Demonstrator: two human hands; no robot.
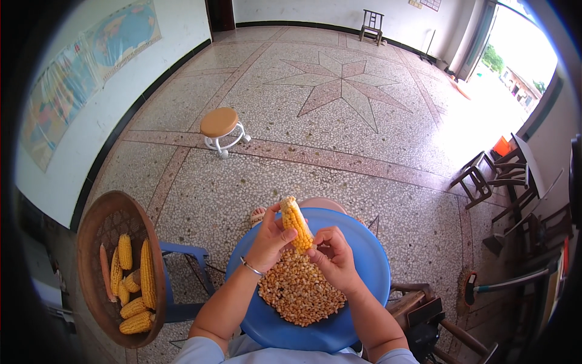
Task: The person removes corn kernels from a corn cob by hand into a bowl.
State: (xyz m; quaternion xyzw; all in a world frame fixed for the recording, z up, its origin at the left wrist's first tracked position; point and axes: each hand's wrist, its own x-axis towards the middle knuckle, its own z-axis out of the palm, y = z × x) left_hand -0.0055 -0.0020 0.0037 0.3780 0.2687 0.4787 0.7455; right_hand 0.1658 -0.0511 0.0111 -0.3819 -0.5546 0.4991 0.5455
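Observation:
An ear of yellow corn (296, 225) stands tilted above a round blue plastic basin (368, 273). My left hand (273, 239) is closed around the ear's left side, its thumb across the front. At the ear's lower right end, the thumb and bent fingers of my right hand (334, 257) touch the kernels; whether they grip the ear is hard to tell. Part of the ear near the top and right edge looks pale. Loose corn kernels (302, 291) lie heaped in the basin beneath both hands. A metal bangle circles my left wrist.
On the left, a brown woven basket (86, 255) holds several corn ears (148, 273) beside a blue plastic stool (184, 248). A round wheeled stool (219, 123) stands ahead. Wooden chairs (475, 179) and a broom (470, 289) are at the right, with a wooden seat (409, 302) near my right elbow.

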